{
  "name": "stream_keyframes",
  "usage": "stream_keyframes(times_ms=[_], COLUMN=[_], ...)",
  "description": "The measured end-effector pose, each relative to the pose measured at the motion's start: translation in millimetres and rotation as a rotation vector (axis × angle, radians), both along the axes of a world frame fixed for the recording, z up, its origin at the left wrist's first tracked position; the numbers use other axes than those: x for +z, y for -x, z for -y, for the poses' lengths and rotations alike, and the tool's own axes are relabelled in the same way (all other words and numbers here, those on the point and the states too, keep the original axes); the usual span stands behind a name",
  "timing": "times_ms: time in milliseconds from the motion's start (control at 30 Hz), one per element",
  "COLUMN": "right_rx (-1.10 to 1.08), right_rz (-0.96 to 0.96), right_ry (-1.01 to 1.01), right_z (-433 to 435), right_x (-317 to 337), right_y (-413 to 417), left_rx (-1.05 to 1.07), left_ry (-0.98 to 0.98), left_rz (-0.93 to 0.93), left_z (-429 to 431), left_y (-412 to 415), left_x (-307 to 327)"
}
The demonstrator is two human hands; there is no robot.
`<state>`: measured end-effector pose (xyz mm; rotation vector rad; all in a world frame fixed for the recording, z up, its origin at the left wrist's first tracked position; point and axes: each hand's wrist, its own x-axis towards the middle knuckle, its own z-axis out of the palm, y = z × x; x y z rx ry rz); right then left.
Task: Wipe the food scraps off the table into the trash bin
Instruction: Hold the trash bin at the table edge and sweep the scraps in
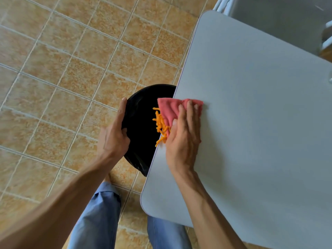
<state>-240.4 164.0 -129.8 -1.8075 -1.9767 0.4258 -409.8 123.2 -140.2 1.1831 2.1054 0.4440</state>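
Observation:
A black trash bin [142, 112] lined with a black bag stands on the floor, partly tucked under the left edge of the grey table [260, 123]. My left hand [115, 133] grips the bin's near rim. My right hand [185, 135] presses a pink cloth [170, 108] flat at the table's left edge, with part of the cloth hanging over the bin. Orange shredded food scraps [159, 124] are at the edge beside the cloth, spilling over the bin's opening.
Tan tiled floor [62, 78] spreads to the left of the table. My legs in blue trousers [100, 218] are below the table's near corner. A grey chair or furniture piece [280, 20] stands behind the table's far edge.

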Motion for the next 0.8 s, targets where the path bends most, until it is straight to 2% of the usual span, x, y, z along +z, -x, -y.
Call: stream_keyframes(times_ms=[167, 233, 333, 467, 633, 800], right_rx=[0.039, 0.065, 0.148, 0.252, 0.294, 0.236], right_rz=[-0.173, -0.179, -0.101, 0.107, 0.175, 0.14], right_ry=[-0.003, 0.002, 0.018, 0.097, 0.258, 0.127], right_z=[-6.7, -10.3, -19.1, -25.6, -29.4, -31.1], right_x=[6.1, 11.9, 22.5, 34.7, 47.6, 43.2], right_y=[18.6, 14.3, 5.8, -9.9, -9.2, 10.9], left_rx=[0.001, 0.005, 0.018, 0.042, 0.024, 0.044], left_ry=[-0.011, -0.015, -0.013, 0.014, 0.025, 0.026], left_rz=[0.004, 0.005, 0.008, 0.016, 0.022, 0.053], left_z=[5.9, 8.9, 13.8, 19.4, 21.5, 21.8], left_y=[4.9, 5.8, 3.2, -0.8, -0.2, 0.0], left_x=[1.5, -0.7, -1.8, 1.1, 0.5, 6.7])
